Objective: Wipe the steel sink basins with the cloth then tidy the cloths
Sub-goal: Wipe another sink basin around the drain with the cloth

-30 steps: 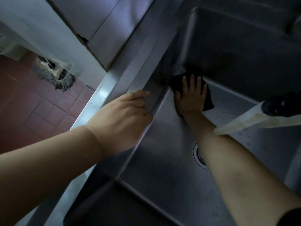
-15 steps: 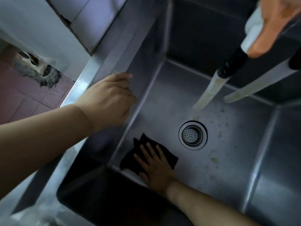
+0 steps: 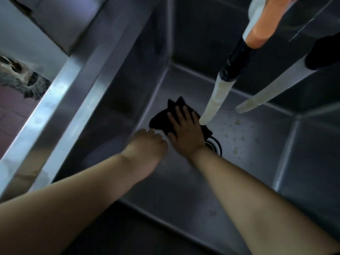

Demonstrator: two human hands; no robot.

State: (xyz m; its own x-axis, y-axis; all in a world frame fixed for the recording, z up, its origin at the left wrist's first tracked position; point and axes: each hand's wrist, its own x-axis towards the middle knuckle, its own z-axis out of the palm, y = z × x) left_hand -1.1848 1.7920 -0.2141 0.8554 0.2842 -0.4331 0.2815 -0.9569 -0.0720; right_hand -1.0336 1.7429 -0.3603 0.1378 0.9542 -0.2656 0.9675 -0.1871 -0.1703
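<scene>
**Both hands down in the steel basin**

While the right hand [image 3: 185, 128] presses flat, fingers spread, on a black cloth [image 3: 161, 119] at the bottom of the steel sink basin [image 3: 257, 144], the left hand [image 3: 149, 144] hangs just beside it, its fingers loosely curled and holding nothing, their tips close to the cloth's near edge. The cloth lies bunched under the right palm, near the basin's left wall. The drain [image 3: 216, 145] shows only partly, just right of the right wrist. Two pale hoses [image 3: 215, 102] hang beyond the right hand, the nearer one ending just past its fingertips. Pale specks dot the basin floor to the right of that hand. Left of the left forearm runs the sink's bright rim [image 3: 60, 100].
</scene>
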